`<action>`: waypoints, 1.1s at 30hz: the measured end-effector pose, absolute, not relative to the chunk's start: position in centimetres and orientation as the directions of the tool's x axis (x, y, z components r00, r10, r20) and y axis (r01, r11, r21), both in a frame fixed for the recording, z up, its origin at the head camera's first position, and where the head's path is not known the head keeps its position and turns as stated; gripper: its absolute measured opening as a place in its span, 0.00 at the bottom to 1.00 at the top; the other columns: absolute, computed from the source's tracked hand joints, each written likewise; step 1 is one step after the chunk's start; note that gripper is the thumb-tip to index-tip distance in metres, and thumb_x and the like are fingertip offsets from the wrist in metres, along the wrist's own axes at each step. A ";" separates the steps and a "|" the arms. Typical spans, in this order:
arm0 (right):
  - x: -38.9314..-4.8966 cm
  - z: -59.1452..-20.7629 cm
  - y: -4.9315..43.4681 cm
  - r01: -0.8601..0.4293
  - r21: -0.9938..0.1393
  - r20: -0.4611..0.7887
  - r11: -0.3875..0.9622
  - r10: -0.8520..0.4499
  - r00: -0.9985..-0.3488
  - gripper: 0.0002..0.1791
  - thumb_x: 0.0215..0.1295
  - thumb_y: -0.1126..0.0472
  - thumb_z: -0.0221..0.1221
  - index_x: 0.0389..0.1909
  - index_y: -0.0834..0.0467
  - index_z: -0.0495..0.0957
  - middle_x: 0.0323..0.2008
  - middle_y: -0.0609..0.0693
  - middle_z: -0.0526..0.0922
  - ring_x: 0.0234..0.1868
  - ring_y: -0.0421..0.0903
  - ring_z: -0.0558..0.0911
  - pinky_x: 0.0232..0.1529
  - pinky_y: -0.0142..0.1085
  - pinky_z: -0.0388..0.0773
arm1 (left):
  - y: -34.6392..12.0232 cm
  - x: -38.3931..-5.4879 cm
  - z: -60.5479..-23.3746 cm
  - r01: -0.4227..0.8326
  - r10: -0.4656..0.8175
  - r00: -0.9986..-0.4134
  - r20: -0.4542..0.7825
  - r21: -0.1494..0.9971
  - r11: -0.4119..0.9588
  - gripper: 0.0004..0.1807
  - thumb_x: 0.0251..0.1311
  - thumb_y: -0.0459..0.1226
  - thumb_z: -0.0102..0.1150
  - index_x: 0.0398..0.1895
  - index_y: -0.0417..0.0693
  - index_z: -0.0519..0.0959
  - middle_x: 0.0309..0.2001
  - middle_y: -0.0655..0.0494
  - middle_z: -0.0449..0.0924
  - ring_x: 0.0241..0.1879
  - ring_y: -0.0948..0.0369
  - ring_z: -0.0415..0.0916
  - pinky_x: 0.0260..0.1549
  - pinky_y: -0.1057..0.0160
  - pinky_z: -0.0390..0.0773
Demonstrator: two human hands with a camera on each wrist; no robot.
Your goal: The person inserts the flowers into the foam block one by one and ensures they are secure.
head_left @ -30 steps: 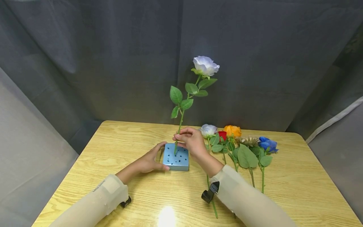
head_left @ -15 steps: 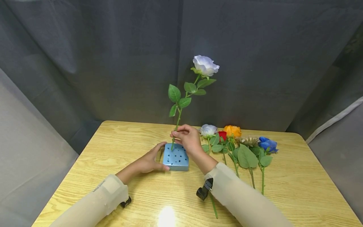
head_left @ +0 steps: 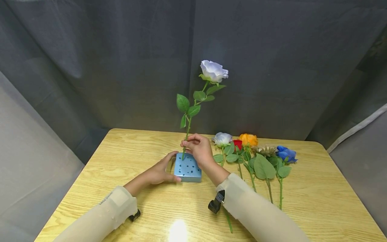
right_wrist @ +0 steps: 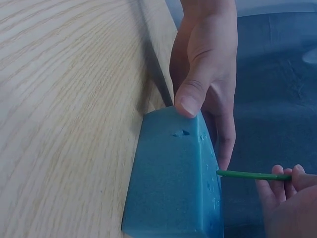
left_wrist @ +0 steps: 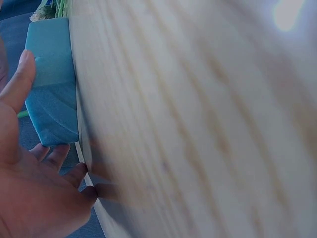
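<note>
A light blue foam block (head_left: 193,166), its top dotted with holes, sits on the wooden table. My left hand (head_left: 157,173) holds it from the left side, thumb at the near corner and fingers at the far one. Between thumb and fingers, my right hand (head_left: 202,151) pinches the lower stem of a white rose (head_left: 214,71), which leans a little to the right above the block. In the right wrist view the green stem (right_wrist: 252,175) meets the block's holed face; whether its tip is inside a hole I cannot tell.
Right of the block lie several flowers: another white rose (head_left: 222,138), a red one (head_left: 238,144), an orange one (head_left: 248,139), a brownish one (head_left: 266,151) and a blue one (head_left: 286,154). My right forearm crosses over some stems. A dark curtain (head_left: 136,67) hangs behind the table (head_left: 136,141).
My right hand has moved the stem left and toward the block's far-left corner. The rose's bloom has shifted left, and the stem stands more upright. Left hand and block stay put.
</note>
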State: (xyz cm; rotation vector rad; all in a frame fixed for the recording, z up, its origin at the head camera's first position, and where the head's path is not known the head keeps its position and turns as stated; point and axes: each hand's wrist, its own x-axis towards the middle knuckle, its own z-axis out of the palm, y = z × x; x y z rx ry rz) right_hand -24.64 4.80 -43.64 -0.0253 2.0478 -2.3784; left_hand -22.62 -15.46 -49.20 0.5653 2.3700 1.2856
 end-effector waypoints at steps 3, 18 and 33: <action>-24.6 -43.7 4.7 -0.015 -0.988 0.017 -0.153 -0.015 -1.000 0.04 0.66 0.74 0.65 0.39 0.66 0.81 0.40 0.66 0.88 0.46 0.60 0.89 0.45 0.48 0.87 | -15.4 -22.5 -49.1 0.162 0.515 -0.846 -0.142 0.851 0.500 0.62 0.54 0.49 0.80 0.84 0.53 0.46 0.82 0.47 0.48 0.81 0.43 0.42 0.74 0.33 0.49; -24.6 -43.7 4.1 -0.039 -0.991 0.041 -0.129 -0.012 -0.999 0.04 0.66 0.72 0.66 0.40 0.68 0.81 0.40 0.66 0.87 0.43 0.56 0.90 0.48 0.50 0.86 | -15.3 -22.7 -49.2 0.161 0.519 -0.843 -0.141 0.854 0.494 0.62 0.54 0.47 0.80 0.84 0.52 0.46 0.82 0.47 0.48 0.81 0.42 0.41 0.74 0.32 0.49; -24.5 -43.9 3.8 -0.078 -0.995 0.078 -0.065 -0.011 -0.997 0.04 0.67 0.70 0.67 0.40 0.65 0.82 0.38 0.60 0.89 0.42 0.52 0.90 0.46 0.46 0.87 | -15.4 -22.6 -49.1 0.146 0.516 -0.842 -0.156 0.855 0.497 0.63 0.53 0.49 0.80 0.84 0.54 0.45 0.83 0.49 0.44 0.82 0.45 0.38 0.75 0.33 0.47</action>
